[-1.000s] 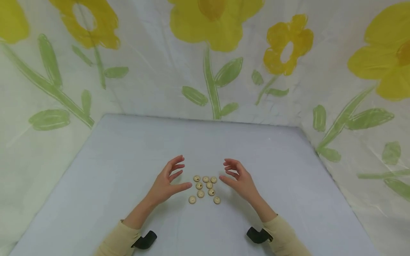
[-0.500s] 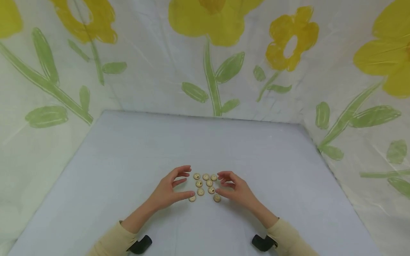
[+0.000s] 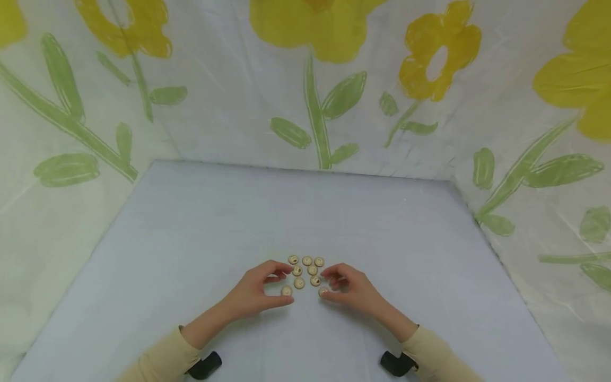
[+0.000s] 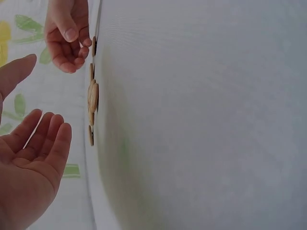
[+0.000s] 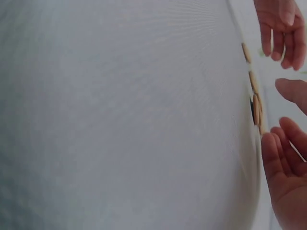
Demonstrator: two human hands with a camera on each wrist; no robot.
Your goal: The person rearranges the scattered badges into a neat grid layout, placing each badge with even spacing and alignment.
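Several small round wooden discs (image 3: 299,283) with dark marks on their tops lie flat in a loose cluster near the middle of the white table. On the cluster's left is my left hand (image 3: 258,289), thumb and fingers spread apart around the near-left disc (image 3: 286,291), gripping nothing. From the right, my right hand (image 3: 353,289) comes close, its thumb tip overlapping the near-right disc (image 3: 323,292) in the head view. Its fingers bend loosely beside another disc (image 3: 315,280). In the left wrist view the discs (image 4: 93,96) appear edge-on, with my left fingers (image 4: 60,143) apart from them.
The white table (image 3: 305,212) extends well beyond the discs. Behind it and at both sides hangs a pale sheet (image 3: 215,122) painted with yellow flowers. Black wrist mounts (image 3: 205,366) show below the cream sleeves (image 3: 164,350).
Both hands have come down and nearer to me, closing in around the near discs from either side. The discs keep their arrangement. The head view has tilted down slightly.
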